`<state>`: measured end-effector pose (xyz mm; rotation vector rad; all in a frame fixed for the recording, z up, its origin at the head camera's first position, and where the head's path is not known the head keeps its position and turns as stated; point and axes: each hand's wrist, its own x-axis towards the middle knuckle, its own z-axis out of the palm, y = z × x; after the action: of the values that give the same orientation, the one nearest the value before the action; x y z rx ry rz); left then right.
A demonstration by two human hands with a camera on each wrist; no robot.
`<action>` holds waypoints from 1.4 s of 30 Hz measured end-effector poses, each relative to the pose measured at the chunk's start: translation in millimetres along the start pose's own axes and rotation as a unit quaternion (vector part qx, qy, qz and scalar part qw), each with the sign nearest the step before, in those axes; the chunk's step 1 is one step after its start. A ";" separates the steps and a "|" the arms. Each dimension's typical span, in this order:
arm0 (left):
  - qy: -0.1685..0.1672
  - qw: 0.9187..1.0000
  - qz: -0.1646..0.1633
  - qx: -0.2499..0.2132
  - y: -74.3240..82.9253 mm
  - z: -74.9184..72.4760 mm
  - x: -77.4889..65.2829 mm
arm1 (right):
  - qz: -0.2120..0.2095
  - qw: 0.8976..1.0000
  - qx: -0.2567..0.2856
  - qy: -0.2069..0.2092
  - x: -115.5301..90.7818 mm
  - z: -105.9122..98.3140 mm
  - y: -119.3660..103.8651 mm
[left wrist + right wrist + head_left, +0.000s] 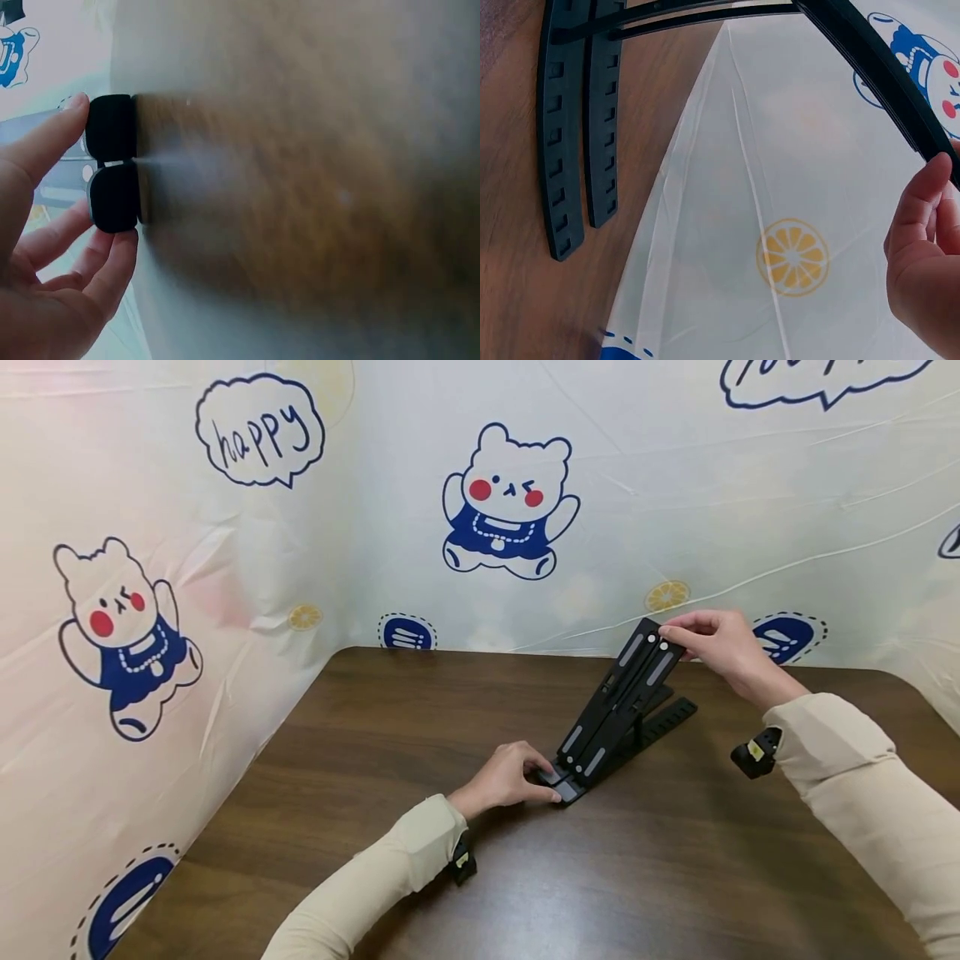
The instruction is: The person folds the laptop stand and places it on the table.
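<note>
A black folding laptop stand (618, 697) stands on the table with its upper arms tilted up toward the back right. My left hand (507, 779) grips the stand's low front end, thumb on one side and fingers on the other. In the left wrist view, the fingers (112, 274) press against two black rounded end pieces (112, 161). With my right hand (720, 652) I pinch the raised top end between thumb and fingers. The right wrist view shows the notched base bars (562, 150) on the table, with thin support struts (705, 15) rising from them to the upper arm.
A brown wooden table (360, 727) lies under the stand. Behind and to the left hangs a pale sheet (337, 527) printed with cartoon bears, meeting the table's back edge. Small black cameras are strapped at both wrists, below cream sleeves (832, 735).
</note>
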<state>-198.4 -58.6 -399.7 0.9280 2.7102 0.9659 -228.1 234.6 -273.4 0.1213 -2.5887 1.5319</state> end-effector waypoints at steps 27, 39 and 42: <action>-0.030 0.998 -0.051 -0.018 -12.3 -11.6 16.0 | 0.021 0.997 0.001 0.071 -14.1 5.7 -1.2; -0.055 0.995 -0.036 -0.075 -31.1 -23.8 29.7 | 0.044 0.995 0.014 0.089 -30.2 9.7 -5.1; -0.065 0.993 -0.038 -0.089 -32.1 -25.4 32.6 | 0.039 0.995 0.014 0.094 -34.2 9.3 -5.4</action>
<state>-248.6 -72.5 -396.2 0.8195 2.4846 1.0710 -194.3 224.0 -278.3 -0.1164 -2.4528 1.5237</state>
